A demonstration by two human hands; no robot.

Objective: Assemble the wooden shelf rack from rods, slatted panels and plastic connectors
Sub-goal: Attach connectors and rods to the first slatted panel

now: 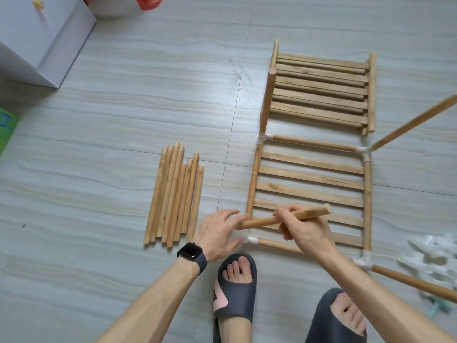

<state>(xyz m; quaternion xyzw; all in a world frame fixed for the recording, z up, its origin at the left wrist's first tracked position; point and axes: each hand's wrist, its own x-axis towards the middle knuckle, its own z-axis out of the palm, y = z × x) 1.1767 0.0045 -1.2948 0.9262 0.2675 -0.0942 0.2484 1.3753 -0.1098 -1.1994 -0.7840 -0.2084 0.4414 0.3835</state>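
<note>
The floor (123,120) is pale grey wood-grain tile with thin seams. A white cabinet (37,38) stands at the far left, a green pack (6,129) lies at the left edge, and something red (148,1) shows at the top. Spare rods (174,194) lie bundled on the floor, left of the frame (311,179), which is a slatted panel edged with rods and white corner joints. Stacked panels (321,90) lie beyond it. The right hand (304,229) grips a rod (284,217) slanted over the frame's near-left corner. The left hand (217,233), fingers loose and spread, touches the connector (249,240) there. Loose connectors (435,256) are piled at the right edge.
</note>
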